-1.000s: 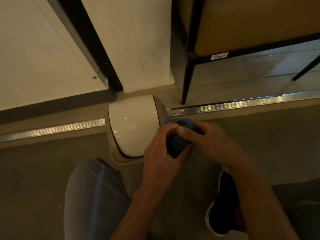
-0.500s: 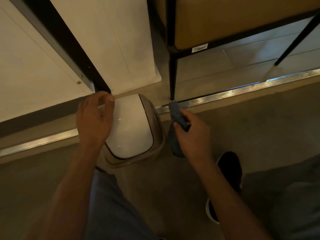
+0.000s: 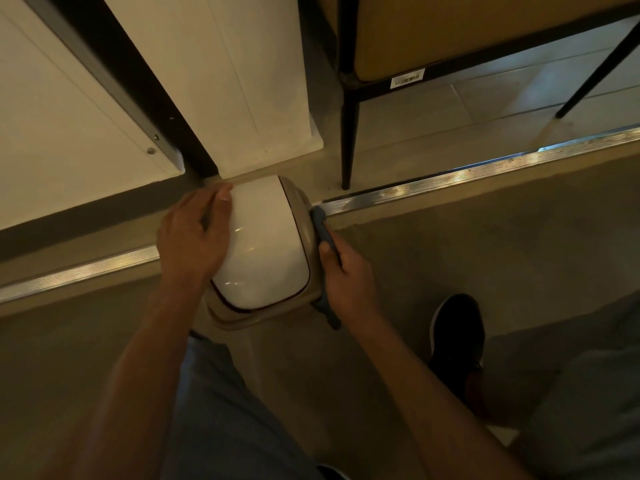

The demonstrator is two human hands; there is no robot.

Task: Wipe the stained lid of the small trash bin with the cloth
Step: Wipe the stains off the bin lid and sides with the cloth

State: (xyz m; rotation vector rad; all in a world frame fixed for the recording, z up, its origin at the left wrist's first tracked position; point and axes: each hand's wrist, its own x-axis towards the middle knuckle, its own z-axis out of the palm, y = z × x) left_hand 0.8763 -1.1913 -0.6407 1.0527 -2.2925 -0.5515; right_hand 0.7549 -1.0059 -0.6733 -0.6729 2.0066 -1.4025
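Since half a second ago, the right hand [image 3: 349,278] has carried the blue cloth [image 3: 323,230] in against the right rim of the small trash bin [image 3: 301,216], fingers curled round it. Now the left hand [image 3: 192,237] lies flat on the left side of the white lid [image 3: 266,244], fingers straight. On the floor [image 3: 485,254], the bin stands beside a metal threshold strip [image 3: 450,180], near a black shoe [image 3: 457,330].

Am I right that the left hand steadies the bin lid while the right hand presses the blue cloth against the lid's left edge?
Not quite: the head view shows the blue cloth pressed against the lid's right edge, not the left. The rest holds: the left hand rests on the left side of the white bin lid and the right hand grips the cloth.
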